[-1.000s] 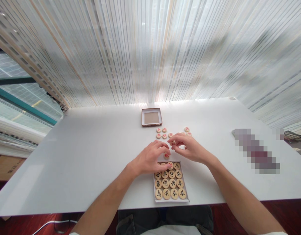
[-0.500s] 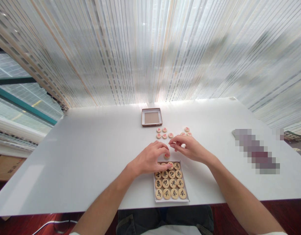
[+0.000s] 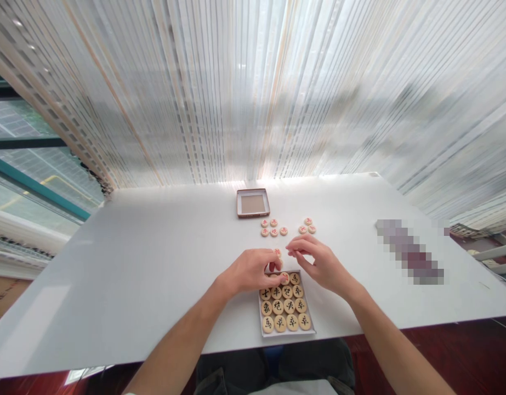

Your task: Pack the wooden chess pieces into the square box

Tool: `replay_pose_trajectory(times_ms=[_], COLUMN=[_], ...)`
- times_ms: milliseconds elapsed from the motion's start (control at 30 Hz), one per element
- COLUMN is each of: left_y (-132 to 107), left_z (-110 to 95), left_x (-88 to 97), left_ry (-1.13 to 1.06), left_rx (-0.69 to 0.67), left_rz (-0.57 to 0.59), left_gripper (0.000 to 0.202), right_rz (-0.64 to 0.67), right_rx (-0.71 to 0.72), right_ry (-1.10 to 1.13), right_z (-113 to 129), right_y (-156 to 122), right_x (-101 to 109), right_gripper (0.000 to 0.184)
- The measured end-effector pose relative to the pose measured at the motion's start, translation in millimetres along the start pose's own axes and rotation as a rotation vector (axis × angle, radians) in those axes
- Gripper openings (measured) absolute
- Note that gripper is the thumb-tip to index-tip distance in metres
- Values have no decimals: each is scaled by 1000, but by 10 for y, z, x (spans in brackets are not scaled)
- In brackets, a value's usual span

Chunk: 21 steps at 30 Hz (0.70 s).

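Observation:
A shallow white box (image 3: 313, 331) near the table's front edge holds rows of round wooden xiangqi pieces, mostly with black characters. My left hand (image 3: 249, 269) arches over the box's far left corner, its fingers bent and apart from the thumb. The thumb tip rests on a red-marked piece (image 3: 285, 277) in the far row, and the fingers partly hide that row. Just beyond the box, a red xiangqi piece (image 3: 278, 252) lies by my left fingers, with another partly hidden nearer me. My right hand (image 3: 318, 264) hovers right of them, loosely curved, with nothing visible in its fingers.
Farther back lie several red pieces (image 3: 274, 232) in one group and three more (image 3: 308, 221) to the right. Behind them sits an open box lid (image 3: 253, 204). A blurred-out object (image 3: 409, 249) lies on the right of the white table (image 3: 146, 263). A string curtain (image 3: 220, 99) hangs behind.
My left fingers have drawn back and curled toward the box, so a red piece beyond it now shows. My right hand has come slightly nearer me. The view has shifted a little.

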<state>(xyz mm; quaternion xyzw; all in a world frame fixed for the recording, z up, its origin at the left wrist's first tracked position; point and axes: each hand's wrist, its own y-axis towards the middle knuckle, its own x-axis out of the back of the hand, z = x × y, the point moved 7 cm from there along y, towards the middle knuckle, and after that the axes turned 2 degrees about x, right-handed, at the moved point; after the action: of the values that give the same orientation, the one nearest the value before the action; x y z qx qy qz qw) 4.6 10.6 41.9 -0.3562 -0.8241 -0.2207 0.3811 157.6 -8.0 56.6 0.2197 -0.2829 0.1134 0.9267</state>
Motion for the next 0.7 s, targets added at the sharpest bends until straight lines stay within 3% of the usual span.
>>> replay_pose_trajectory(times_ms=[300,533,700], left_y=[-14,-13,-15], left_z=[14,42,42], left_x=[-13,-30,-23], left_ry=[-20,-16,-24], left_rx=[3,-10,-12], left_rz=[-3,-20,-21], left_gripper=[23,23,23], right_rz=[-312,-276,-343], right_rx=[-152,-186,-183], right_ry=[225,149,199], right_z=[-52,-64,-69], right_y=[-565,-615,-663], right_x=[-86,-191,-154], right_gripper=[20,17,15])
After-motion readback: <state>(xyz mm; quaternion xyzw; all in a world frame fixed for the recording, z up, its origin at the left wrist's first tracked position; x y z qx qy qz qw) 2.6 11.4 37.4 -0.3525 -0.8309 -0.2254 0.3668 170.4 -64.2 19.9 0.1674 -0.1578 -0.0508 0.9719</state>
